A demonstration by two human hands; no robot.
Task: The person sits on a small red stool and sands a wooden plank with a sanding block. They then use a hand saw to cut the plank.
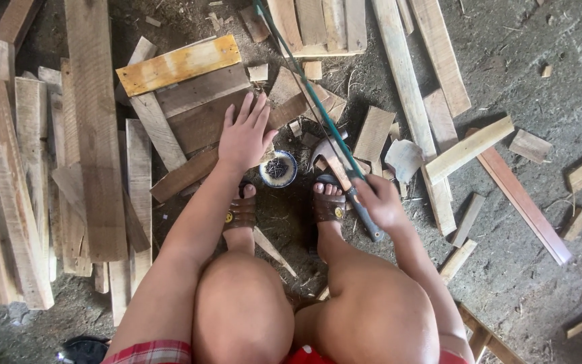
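two hands: left hand fingers spread flat on rough plank; right hand fingers clamped on hacksaw handle.

A yellow-painted plank tops brown weathered boards, the saw has a green frame and grey handle, the small bowl is white with a blue rim, the sandals are brown, and the shorts are red plaid.
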